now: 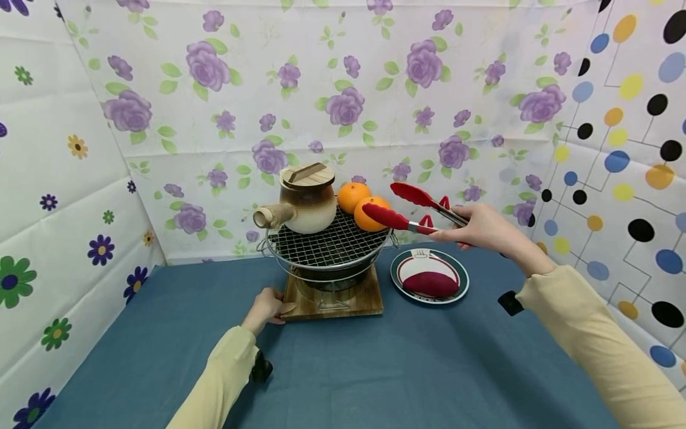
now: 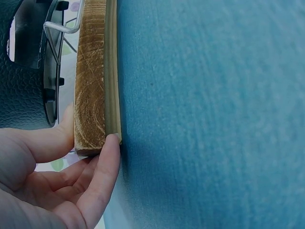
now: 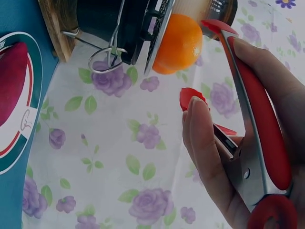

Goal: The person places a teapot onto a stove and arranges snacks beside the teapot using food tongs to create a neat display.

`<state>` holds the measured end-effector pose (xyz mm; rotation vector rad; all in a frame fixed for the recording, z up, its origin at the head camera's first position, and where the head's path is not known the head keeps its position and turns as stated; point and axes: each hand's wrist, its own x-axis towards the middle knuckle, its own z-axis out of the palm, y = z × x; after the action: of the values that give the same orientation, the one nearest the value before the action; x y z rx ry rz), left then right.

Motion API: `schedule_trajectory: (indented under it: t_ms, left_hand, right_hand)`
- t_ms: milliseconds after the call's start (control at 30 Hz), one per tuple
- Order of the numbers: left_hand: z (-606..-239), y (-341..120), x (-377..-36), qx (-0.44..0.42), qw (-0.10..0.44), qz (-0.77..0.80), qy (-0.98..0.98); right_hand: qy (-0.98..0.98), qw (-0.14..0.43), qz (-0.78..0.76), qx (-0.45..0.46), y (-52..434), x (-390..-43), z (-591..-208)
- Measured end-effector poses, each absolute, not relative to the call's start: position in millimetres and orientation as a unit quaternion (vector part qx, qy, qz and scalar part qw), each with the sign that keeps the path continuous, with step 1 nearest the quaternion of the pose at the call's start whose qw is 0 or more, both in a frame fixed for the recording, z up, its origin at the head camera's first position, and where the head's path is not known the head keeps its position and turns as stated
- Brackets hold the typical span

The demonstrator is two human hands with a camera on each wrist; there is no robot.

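Observation:
My left hand (image 1: 267,306) grips the left front corner of a wooden board (image 1: 343,308); in the left wrist view the thumb lies on top and a finger reaches the lower edge. On the board stands a round grill (image 1: 321,253) with a black mesh. Two oranges (image 1: 370,213) sit at the mesh's right side, beside a brown-and-cream clay pot (image 1: 311,215) with a wooden lid. In my right hand (image 1: 485,226) are red-tipped tongs (image 1: 383,215), their arms spread apart. One tip overlaps the front orange in the head view; whether it touches cannot be told.
Right of the grill lies a green-rimmed plate (image 1: 464,283) bearing a dark red oblong shape (image 1: 430,285), kind unclear. A blue cloth (image 1: 375,375) covers the table. Patterned sheets (image 1: 343,59) hang behind and on both sides. The pot's handle (image 1: 274,215) sticks out leftward.

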<state>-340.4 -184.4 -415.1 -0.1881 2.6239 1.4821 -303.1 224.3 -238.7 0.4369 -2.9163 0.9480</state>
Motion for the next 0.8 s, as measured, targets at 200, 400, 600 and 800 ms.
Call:
schedule_trajectory:
  t_ms: [200, 400, 600, 800]
  left_hand:
    - [-418, -185, -341, -0.071, 0.064, 0.489, 0.867]
    - [-419, -186, -342, -0.074, 0.067, 0.492, 0.865]
    - [-419, -185, -343, -0.071, 0.065, 0.49, 0.867]
    - [-418, -184, -343, -0.07, 0.065, 0.488, 0.867]
  right_hand:
    - [-0.939, 0.04, 0.31, 0.143, 230, -304, -242]
    - [-0.934, 0.046, 0.322, 0.145, 235, -303, -242]
    - [-0.939, 0.057, 0.31, 0.14, 243, -300, -242]
    - [-0.94, 0.06, 0.314, 0.117, 254, -299, -245]
